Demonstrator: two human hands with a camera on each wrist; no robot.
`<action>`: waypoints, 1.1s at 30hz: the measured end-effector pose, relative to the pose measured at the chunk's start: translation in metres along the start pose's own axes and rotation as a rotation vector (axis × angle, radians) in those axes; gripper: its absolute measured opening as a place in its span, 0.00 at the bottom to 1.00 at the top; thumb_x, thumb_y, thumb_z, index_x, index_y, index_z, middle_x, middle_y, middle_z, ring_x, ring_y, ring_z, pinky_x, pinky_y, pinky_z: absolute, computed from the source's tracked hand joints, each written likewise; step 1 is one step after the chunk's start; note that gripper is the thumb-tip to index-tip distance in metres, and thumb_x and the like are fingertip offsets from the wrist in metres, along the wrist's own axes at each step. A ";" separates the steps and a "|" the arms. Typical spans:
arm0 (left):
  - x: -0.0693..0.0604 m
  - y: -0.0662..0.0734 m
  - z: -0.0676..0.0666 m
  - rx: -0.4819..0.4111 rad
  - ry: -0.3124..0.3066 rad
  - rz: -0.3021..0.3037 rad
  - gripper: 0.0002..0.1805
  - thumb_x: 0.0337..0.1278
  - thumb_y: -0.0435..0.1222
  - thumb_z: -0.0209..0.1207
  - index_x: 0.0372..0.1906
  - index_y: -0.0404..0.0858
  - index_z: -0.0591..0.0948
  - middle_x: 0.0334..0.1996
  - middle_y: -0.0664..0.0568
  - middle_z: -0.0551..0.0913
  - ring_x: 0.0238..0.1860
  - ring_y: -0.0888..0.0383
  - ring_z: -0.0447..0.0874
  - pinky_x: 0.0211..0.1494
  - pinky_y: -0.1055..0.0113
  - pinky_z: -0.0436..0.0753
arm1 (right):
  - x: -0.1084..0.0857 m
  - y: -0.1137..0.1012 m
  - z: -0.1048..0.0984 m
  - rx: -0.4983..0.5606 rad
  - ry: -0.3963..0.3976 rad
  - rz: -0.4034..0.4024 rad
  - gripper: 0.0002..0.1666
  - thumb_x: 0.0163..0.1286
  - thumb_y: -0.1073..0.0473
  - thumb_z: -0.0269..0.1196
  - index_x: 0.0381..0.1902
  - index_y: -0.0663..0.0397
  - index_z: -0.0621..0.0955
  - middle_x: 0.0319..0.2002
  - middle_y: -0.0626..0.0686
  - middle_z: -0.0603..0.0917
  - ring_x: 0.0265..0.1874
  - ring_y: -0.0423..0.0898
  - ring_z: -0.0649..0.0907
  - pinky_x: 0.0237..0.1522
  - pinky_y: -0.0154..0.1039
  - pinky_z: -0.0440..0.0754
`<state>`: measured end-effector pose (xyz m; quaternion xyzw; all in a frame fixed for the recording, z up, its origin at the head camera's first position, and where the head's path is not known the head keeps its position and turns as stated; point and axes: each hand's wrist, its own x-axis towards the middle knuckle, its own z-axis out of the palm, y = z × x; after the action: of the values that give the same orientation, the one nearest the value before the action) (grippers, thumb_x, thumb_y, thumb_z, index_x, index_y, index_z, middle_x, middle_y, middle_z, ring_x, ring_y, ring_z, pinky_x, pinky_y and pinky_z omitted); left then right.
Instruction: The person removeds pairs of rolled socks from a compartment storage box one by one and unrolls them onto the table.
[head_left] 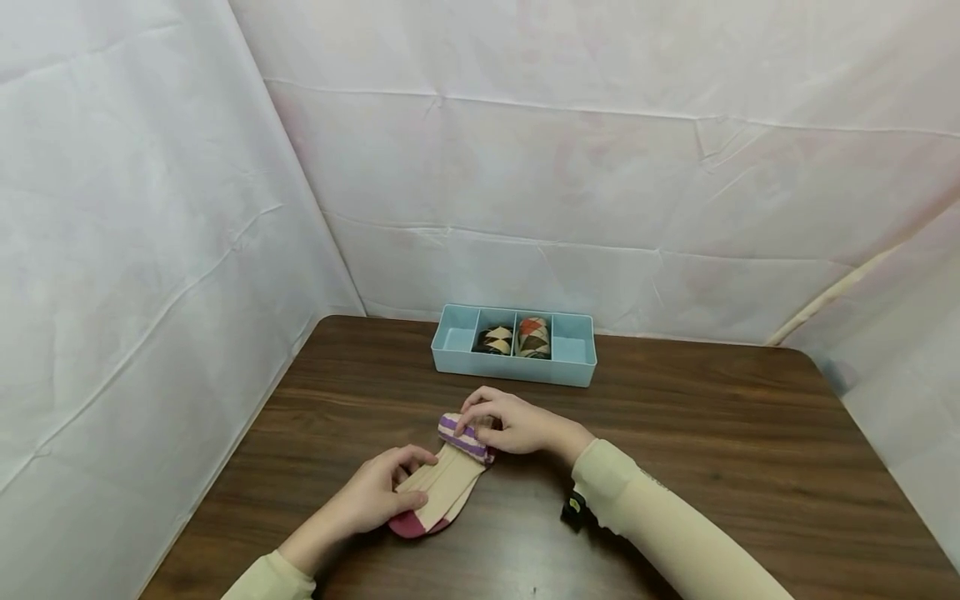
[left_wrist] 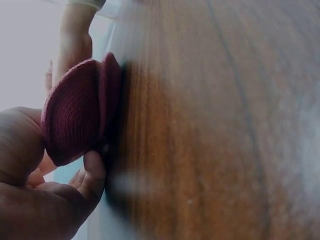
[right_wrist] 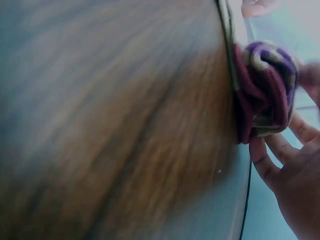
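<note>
A pair of cream socks (head_left: pixel 452 482) lies on the table, one over the other, the striped purple-and-white end folded into a thick roll (right_wrist: pixel 272 90). My left hand (head_left: pixel 373 490) holds the socks near the maroon toe end (left_wrist: pixel 75 112), its thumb and fingers on either side of the fabric. At the far end my right hand (head_left: pixel 517 423) grips the roll, fingers curled over it in the head view. The right wrist view shows the roll's spiral edge, with fingertips and thumb around it.
Behind the hands stands a light blue divided box (head_left: pixel 517 369). Its two middle compartments hold a dark patterned rolled sock (head_left: pixel 495 339) and a rolled argyle sock (head_left: pixel 534 337). The brown wooden table (head_left: pixel 720 417) meets white cloth walls (head_left: pixel 525 183) at back and left.
</note>
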<state>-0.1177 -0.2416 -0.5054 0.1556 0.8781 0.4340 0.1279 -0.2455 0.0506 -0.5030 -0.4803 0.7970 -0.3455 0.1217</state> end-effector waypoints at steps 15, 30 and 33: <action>-0.005 -0.001 -0.002 0.000 -0.010 0.006 0.25 0.63 0.35 0.76 0.64 0.49 0.84 0.46 0.52 0.82 0.35 0.61 0.81 0.34 0.67 0.80 | 0.001 0.004 -0.003 0.026 -0.007 0.057 0.33 0.62 0.53 0.84 0.62 0.40 0.83 0.68 0.46 0.78 0.65 0.46 0.78 0.67 0.44 0.78; -0.013 -0.002 -0.004 0.062 -0.024 0.036 0.31 0.53 0.26 0.70 0.63 0.49 0.82 0.46 0.53 0.81 0.38 0.60 0.81 0.33 0.67 0.79 | 0.012 0.007 -0.015 -0.001 0.120 0.158 0.19 0.78 0.55 0.70 0.63 0.45 0.80 0.52 0.49 0.89 0.46 0.42 0.86 0.51 0.42 0.84; -0.014 -0.001 -0.006 0.049 -0.057 0.049 0.31 0.55 0.27 0.71 0.64 0.49 0.82 0.46 0.52 0.81 0.38 0.60 0.80 0.33 0.67 0.79 | 0.011 0.015 -0.014 -0.021 0.156 0.137 0.16 0.78 0.56 0.69 0.60 0.45 0.81 0.52 0.50 0.89 0.49 0.45 0.86 0.53 0.47 0.84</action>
<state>-0.1075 -0.2520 -0.5017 0.1925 0.8804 0.4107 0.1384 -0.2684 0.0511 -0.5012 -0.3975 0.8386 -0.3644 0.0774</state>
